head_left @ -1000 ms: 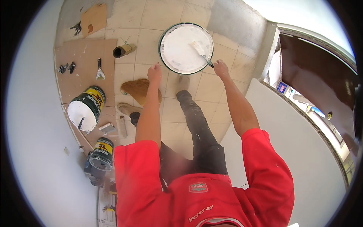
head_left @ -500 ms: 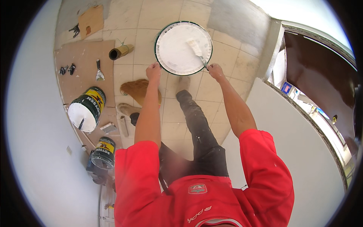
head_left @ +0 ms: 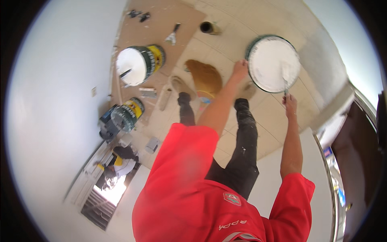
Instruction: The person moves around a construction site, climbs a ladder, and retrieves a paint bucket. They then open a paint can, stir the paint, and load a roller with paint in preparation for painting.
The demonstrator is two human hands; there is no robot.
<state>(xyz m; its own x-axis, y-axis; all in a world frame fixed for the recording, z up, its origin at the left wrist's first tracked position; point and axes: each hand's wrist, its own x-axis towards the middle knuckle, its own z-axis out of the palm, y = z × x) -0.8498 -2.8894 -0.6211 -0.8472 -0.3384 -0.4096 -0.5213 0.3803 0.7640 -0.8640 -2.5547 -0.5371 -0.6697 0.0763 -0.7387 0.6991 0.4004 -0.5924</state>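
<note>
A round pail (head_left: 269, 89) with a dark green rim stands before me, its top filled with white. At its left edge my left hand (head_left: 240, 69) is closed on the rim. My right hand (head_left: 289, 104), below the pail's near edge, has its fingers wrapped round the handle of a paintbrush (head_left: 285, 76). The brush's white-coated end lies over the white surface, toward the right side; motion blur softens its outline. Between my left forearm and my foot, a brown cloth-like piece (head_left: 204, 76) lies on the tiles.
Two more green-and-yellow pails (head_left: 155, 58) (head_left: 136, 108) stand at left, the upper one white-topped. A putty knife (head_left: 172, 35) lies on brown sheeting (head_left: 161, 16). A cardboard-like tube (head_left: 210, 28) is near the pail. Another person (head_left: 117, 166) is at the lower-left opening.
My view has swung round, so the pail and both hands appear farther right. Another person has come into view at lower left. Both hands keep their holds.
</note>
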